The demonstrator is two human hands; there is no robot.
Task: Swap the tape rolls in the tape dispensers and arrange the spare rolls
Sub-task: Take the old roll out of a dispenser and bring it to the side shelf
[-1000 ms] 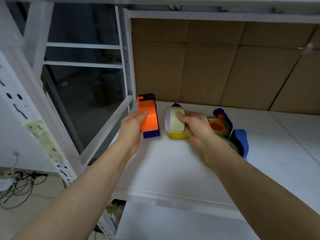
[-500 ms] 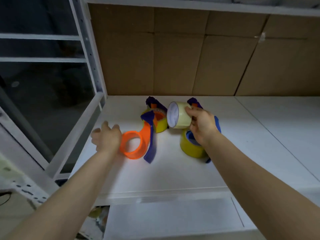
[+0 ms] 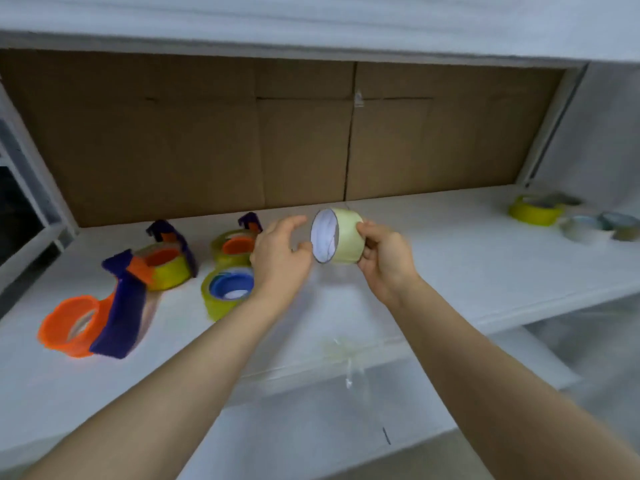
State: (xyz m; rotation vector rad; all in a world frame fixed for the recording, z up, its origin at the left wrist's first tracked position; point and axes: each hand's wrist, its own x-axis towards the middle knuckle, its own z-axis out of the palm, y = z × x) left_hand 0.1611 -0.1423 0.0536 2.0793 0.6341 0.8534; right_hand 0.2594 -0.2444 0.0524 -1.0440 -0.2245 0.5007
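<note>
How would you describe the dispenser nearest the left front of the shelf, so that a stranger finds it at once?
On the white shelf before the cardboard wall, look at the left end. There the dispenser lies furthest left and nearest the front edge. Its orange wheel is bare; the other dispensers carry yellow rolls.

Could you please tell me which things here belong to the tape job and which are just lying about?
Job: pale tape roll in right hand; left hand beside it; empty orange dispenser; two loaded dispensers; blue-cored roll; spare rolls far right.
Lying about: cardboard backing; tape scraps on shelf edge.
</note>
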